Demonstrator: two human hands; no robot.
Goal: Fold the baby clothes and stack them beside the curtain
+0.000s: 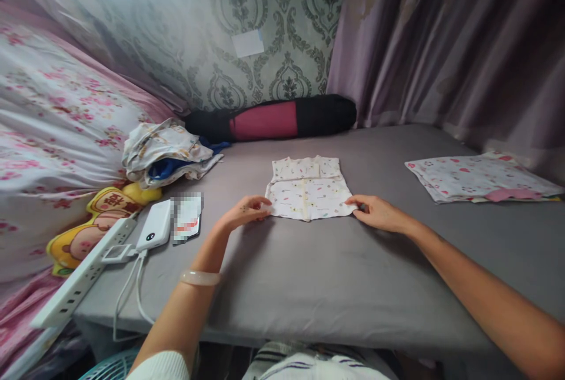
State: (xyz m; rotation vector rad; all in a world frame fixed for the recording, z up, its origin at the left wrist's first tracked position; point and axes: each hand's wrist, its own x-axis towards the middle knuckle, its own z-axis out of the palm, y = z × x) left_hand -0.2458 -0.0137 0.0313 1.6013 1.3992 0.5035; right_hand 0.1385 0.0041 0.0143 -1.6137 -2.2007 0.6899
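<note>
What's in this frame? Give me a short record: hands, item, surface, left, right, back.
left hand: left hand pinches the near left corner of the garment
right hand: right hand pinches its near right corner
item: white, small-printed, lying flat, pale yellow strip down the middle
surface: grey sheet
left: rumpled clothes pile, yellow plush, white power strip, white device with cable
right: folded printed cloth
back: long black-and-red bundle by the patterned wall
</note>
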